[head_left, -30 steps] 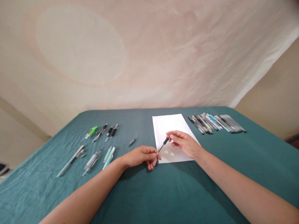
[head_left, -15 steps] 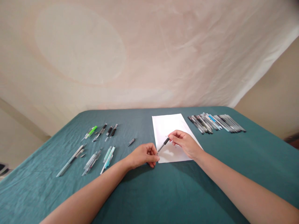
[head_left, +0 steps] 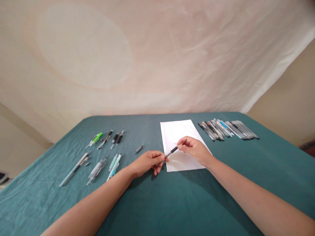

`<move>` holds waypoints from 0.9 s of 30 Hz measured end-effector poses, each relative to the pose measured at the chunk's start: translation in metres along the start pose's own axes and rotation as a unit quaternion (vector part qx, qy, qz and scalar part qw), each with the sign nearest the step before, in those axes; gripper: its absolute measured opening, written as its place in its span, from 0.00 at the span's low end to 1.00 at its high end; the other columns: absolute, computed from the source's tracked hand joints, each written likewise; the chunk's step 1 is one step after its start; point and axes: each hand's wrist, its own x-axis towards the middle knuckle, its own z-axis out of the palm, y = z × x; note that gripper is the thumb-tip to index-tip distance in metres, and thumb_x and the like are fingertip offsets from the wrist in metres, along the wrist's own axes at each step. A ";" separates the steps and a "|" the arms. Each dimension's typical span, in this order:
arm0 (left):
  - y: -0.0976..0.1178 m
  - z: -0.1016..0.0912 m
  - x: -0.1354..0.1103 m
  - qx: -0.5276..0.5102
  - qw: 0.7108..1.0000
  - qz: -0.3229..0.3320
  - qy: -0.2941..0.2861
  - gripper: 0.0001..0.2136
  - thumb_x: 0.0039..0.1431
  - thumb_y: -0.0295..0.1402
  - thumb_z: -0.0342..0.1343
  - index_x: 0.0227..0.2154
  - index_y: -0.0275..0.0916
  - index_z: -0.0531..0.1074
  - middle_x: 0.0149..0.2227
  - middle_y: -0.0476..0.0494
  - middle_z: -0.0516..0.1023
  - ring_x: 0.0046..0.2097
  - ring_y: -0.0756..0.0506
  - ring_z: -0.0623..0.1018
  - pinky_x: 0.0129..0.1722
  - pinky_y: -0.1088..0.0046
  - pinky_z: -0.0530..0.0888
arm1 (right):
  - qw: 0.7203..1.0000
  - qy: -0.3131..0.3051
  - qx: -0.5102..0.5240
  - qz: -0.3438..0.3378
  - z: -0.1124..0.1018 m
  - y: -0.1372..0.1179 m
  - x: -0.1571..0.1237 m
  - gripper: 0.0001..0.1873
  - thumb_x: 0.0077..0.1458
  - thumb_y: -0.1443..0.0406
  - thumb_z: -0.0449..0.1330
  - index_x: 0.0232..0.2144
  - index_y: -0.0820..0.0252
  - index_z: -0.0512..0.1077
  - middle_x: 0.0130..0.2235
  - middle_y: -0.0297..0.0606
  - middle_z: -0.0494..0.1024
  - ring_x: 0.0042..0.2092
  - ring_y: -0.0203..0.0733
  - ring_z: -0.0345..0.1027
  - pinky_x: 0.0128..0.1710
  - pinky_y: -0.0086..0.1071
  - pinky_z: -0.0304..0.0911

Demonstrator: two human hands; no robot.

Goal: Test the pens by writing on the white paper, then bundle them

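Observation:
Both hands hold one slim pen (head_left: 170,152) with a black grip, just above the table. My left hand (head_left: 147,162) pinches its lower, clear end between thumb and fingers. My right hand (head_left: 194,149) pinches the upper black end. The pen slants up to the right over the left edge of a white sheet of paper (head_left: 178,131), which lies on the teal tablecloth (head_left: 172,196).
A small dark pen cap (head_left: 138,149) lies left of the paper. Several pens and pen parts (head_left: 103,154), one with a green barrel (head_left: 96,139), are spread at the left. A tight row of pens (head_left: 227,129) lies at the back right. A pale cloth backdrop hangs behind.
Both hands have shifted slightly with the pen. My left hand's fingers closed further onto the pen's lower end and the pen now lies flatter.

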 end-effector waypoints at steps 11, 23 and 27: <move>0.000 -0.008 0.004 -0.020 0.996 0.016 0.082 0.19 0.54 0.47 0.54 0.35 0.33 0.70 0.19 0.51 0.68 0.20 0.53 0.67 0.22 0.78 0.66 | 0.963 0.017 -0.230 -0.136 0.000 -0.006 -0.005 0.11 0.53 0.61 0.59 0.41 0.50 0.71 0.35 0.35 0.75 0.35 0.41 0.67 0.37 0.36 0.61; 0.001 -0.009 0.002 0.013 0.997 0.014 0.076 0.20 0.56 0.48 0.52 0.36 0.32 0.71 0.16 0.52 0.66 0.18 0.53 0.65 0.21 0.79 0.60 | 0.947 0.016 -0.282 -0.153 0.000 -0.007 -0.007 0.08 0.57 0.59 0.56 0.39 0.50 0.71 0.37 0.37 0.75 0.38 0.43 0.68 0.41 0.37 0.61; 0.001 -0.009 0.002 0.017 0.997 0.010 0.076 0.21 0.55 0.49 0.52 0.36 0.33 0.71 0.16 0.52 0.66 0.18 0.53 0.65 0.22 0.78 0.60 | 0.948 0.001 -0.282 -0.150 0.000 -0.006 -0.006 0.09 0.58 0.58 0.53 0.37 0.51 0.71 0.35 0.37 0.75 0.38 0.44 0.68 0.40 0.37 0.60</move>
